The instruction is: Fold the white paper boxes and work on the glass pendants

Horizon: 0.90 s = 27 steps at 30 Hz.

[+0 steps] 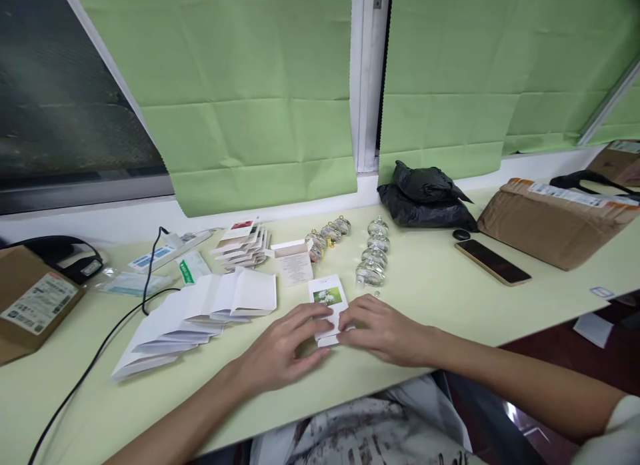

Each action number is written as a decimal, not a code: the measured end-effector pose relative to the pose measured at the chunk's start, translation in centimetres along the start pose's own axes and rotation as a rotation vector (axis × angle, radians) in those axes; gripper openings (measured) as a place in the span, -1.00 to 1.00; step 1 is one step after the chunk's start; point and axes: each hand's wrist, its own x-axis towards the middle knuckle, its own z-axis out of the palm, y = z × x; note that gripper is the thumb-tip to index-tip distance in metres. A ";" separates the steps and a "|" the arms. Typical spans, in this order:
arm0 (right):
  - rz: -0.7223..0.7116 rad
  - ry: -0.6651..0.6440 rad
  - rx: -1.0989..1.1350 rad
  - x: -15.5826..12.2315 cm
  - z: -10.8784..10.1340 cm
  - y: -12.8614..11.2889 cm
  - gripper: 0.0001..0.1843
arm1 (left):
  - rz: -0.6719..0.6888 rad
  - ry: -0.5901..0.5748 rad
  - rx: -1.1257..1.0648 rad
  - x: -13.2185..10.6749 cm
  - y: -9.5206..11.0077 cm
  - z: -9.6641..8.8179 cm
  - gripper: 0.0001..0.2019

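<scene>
There, the left hand (290, 345) had its grip spread at the left side of the white carton (329, 293); the right hand (377, 326) bunched at its right edge — pinching or not, I couldn't tell; the carton lay on the near worktop (425, 288), seemingly steadied between both.

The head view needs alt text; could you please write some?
A person's hands touch a green-pictured white carton on a pale table. Folded white papers lie to the left; shiny round items stand beyond.
</scene>
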 end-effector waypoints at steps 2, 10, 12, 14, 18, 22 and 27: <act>0.009 0.037 0.033 0.0 0.2 0.0 -0.81 | -0.006 0.002 0.018 -0.1 -0.1 0.1 -0.57; 0.095 0.161 0.086 -0.8 1.8 0.1 -0.89 | -0.023 0.011 0.070 -0.2 -0.6 0.5 -0.58; 0.111 0.157 0.114 -0.9 1.9 0.1 -0.90 | -0.042 -0.001 0.062 -0.3 -0.7 0.5 -0.59; 0.153 0.148 0.159 -0.9 1.9 0.2 -0.90 | -0.058 -0.002 0.004 -0.4 -0.7 0.5 -0.59; 0.225 0.139 0.267 -1.0 1.7 0.2 -0.88 | -0.089 0.019 -0.087 -0.3 -0.4 0.5 -0.58; 0.271 0.132 0.355 -1.0 1.4 0.2 -0.80 | -0.129 0.007 -0.132 -0.1 0.0 0.3 -0.51; 0.197 0.145 0.281 -1.2 1.4 0.2 -0.91 | -0.189 0.007 -0.139 -0.1 0.3 0.1 -0.49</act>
